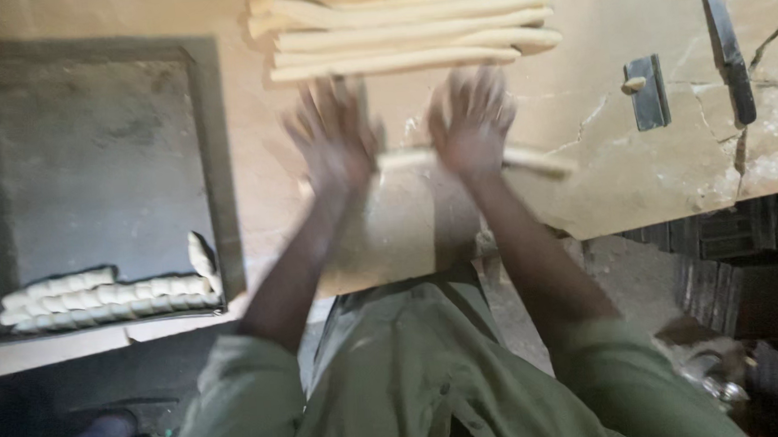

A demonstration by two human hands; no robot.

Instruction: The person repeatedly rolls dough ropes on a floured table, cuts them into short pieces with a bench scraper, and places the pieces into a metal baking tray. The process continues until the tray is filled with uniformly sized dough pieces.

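Both of my hands lie flat, fingers spread, on a long pale dough rope (538,159) on the floured wooden table (612,187). My left hand (332,139) presses the rope's left part, my right hand (470,122) its middle. Both are blurred by motion. The rope's right end sticks out past my right hand. Just beyond my fingers lies a stack of several finished dough ropes (404,20), laid side by side.
A dark metal baking tray (96,137) sits at the left, with twisted dough pieces (106,294) along its near edge. A small metal scraper (647,93) and a long dark knife (725,36) lie at the right. The table surface is cracked near its right edge.
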